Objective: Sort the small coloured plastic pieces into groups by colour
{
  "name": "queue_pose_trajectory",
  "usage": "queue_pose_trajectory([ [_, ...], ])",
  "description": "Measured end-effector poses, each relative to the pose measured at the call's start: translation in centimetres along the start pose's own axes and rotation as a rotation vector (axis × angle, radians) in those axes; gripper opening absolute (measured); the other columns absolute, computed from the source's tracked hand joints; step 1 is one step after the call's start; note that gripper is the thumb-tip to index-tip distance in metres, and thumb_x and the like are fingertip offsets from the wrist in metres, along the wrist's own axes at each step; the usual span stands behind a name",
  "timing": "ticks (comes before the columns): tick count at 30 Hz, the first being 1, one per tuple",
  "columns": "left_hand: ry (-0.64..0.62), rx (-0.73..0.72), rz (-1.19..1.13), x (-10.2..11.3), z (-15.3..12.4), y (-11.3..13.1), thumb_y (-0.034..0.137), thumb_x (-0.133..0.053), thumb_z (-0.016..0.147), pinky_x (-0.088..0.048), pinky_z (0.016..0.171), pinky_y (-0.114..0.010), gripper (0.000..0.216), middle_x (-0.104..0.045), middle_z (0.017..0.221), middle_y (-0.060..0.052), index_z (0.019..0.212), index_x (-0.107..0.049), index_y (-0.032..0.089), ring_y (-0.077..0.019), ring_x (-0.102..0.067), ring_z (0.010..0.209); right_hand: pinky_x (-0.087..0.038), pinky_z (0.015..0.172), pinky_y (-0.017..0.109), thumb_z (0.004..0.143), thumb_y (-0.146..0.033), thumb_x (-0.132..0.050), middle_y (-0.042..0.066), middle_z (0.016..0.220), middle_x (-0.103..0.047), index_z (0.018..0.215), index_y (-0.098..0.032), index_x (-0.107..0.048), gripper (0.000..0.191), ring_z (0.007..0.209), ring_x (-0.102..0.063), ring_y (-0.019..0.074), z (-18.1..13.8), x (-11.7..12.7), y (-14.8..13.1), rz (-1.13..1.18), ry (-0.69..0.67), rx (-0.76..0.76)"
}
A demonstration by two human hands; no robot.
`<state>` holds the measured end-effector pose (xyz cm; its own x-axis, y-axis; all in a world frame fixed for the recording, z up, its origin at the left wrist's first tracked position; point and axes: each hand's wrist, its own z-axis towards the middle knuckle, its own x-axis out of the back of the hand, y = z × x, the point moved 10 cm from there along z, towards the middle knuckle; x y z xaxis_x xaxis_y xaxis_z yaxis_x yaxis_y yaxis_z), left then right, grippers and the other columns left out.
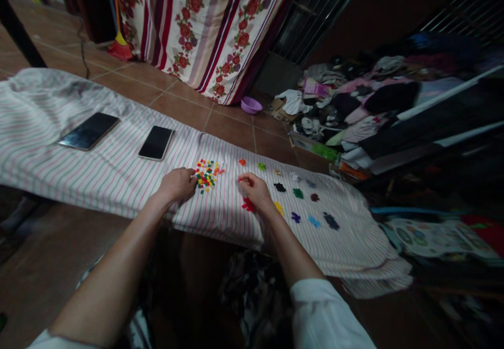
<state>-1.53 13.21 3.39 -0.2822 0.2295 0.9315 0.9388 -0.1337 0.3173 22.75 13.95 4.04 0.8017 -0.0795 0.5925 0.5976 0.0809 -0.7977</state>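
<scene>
A heap of small mixed pieces (207, 176) in red, yellow, green and orange lies on the striped cloth. At its left edge is my left hand (179, 183), fingers curled together and touching the outer pieces; what they may pinch is too small to make out. My right hand (254, 189) is closed in a pinch, with a speck of red at the fingertips. Partly under that hand lies a red pile (248, 205). Sorted one-colour piles sit around and to the right, among them orange (242, 162), light green (261, 166), black (280, 187), green (298, 193) and yellow (279, 208).
Further right are purple (295, 217), light blue (314, 221) and dark grey (331, 221) piles. A phone (156, 143) and a larger dark device (90, 131) rest at left. Beyond the cloth-covered table stand a purple basin (251, 105) and heaped clothes (354, 92).
</scene>
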Motion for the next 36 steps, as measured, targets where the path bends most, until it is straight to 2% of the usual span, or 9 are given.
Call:
queue_pose_trajectory([
  [4, 0.013, 0.011, 0.02, -0.2, 0.1, -0.2, 0.038, -0.03, 0.091, -0.045, 0.088, -0.028, 0.046, -0.066, 0.119, -0.01, 0.121, -0.058, 0.018, -0.0201, -0.06, 0.11, -0.052, 0.068, 0.031, 0.074, -0.032, -0.053, 0.001, 0.075, -0.066, 0.086, -0.019, -0.067, 0.023, 0.069, -0.061, 0.0159, -2.8, 3.2, 1.8, 0.016, 0.084, -0.024],
  [8, 0.017, 0.014, 0.033, -0.2, 0.1, -0.3, 0.039, -0.03, 0.091, -0.045, 0.087, -0.028, 0.046, -0.066, 0.118, -0.011, 0.121, -0.058, 0.018, -0.0208, -0.06, 0.109, -0.051, 0.084, 0.039, 0.076, -0.035, -0.053, 0.005, 0.088, -0.07, 0.088, -0.019, -0.07, 0.026, 0.085, -0.064, 0.0208, -5.6, 4.6, 3.2, -0.027, 0.154, -0.048],
  [11, 0.021, 0.008, 0.052, -0.2, 0.0, -0.2, 0.04, -0.031, 0.091, -0.045, 0.085, -0.028, 0.046, -0.066, 0.117, -0.011, 0.121, -0.058, 0.018, -0.0209, -0.061, 0.108, -0.048, 0.088, 0.039, 0.078, -0.034, -0.051, 0.006, 0.092, -0.07, 0.089, -0.02, -0.071, 0.027, 0.091, -0.064, 0.0213, -7.0, 4.5, 3.6, -0.092, 0.175, -0.038],
  [15, 0.041, 0.009, 0.056, -0.2, -0.1, -0.3, 0.039, -0.033, 0.09, -0.046, 0.085, -0.028, 0.045, -0.067, 0.114, -0.01, 0.121, -0.059, 0.019, -0.0208, -0.061, 0.106, -0.051, 0.076, 0.035, 0.076, -0.034, -0.051, 0.006, 0.086, -0.069, 0.097, -0.018, -0.067, 0.032, 0.077, -0.063, 0.0191, -7.6, 4.8, 4.9, -0.122, 0.243, -0.11],
  [19, 0.05, -0.001, 0.065, -0.1, -0.1, -0.2, 0.039, -0.033, 0.09, -0.046, 0.084, -0.028, 0.043, -0.067, 0.111, -0.01, 0.117, -0.061, 0.019, -0.0209, -0.062, 0.103, -0.05, 0.068, 0.032, 0.072, -0.033, -0.053, 0.003, 0.075, -0.066, 0.089, -0.019, -0.063, 0.024, 0.068, -0.061, 0.0181, -7.7, 5.0, 5.7, -0.167, 0.27, -0.176],
  [23, 0.056, -0.001, 0.093, -0.1, -0.2, 0.1, 0.039, -0.031, 0.091, -0.046, 0.084, -0.029, 0.045, -0.067, 0.11, -0.012, 0.117, -0.061, 0.017, -0.0221, -0.062, 0.103, -0.049, 0.075, 0.034, 0.073, -0.032, -0.05, 0.004, 0.078, -0.067, 0.08, -0.02, -0.064, 0.02, 0.076, -0.062, 0.0204, -7.7, 4.5, 5.2, -0.22, 0.219, -0.118],
  [31, 0.059, 0.002, 0.084, -0.3, -0.1, 0.0, 0.041, -0.031, 0.091, -0.047, 0.084, -0.03, 0.045, -0.066, 0.111, -0.012, 0.117, -0.061, 0.019, -0.0221, -0.062, 0.102, -0.047, 0.092, 0.039, 0.077, -0.028, -0.046, 0.006, 0.099, -0.071, 0.092, -0.021, -0.069, 0.028, 0.097, -0.063, 0.0222, -8.0, 4.3, 5.6, -0.07, 0.188, -0.101],
  [36, 0.05, 0.019, 0.07, -0.3, -0.2, -0.2, 0.041, -0.031, 0.091, -0.046, 0.084, -0.028, 0.045, -0.066, 0.114, -0.01, 0.119, -0.059, 0.021, -0.0203, -0.061, 0.105, -0.048, 0.093, 0.041, 0.079, -0.033, -0.048, 0.007, 0.104, -0.071, 0.097, -0.021, -0.069, 0.03, 0.1, -0.064, 0.0235, -8.0, 4.3, 6.3, -0.053, 0.221, -0.127],
])
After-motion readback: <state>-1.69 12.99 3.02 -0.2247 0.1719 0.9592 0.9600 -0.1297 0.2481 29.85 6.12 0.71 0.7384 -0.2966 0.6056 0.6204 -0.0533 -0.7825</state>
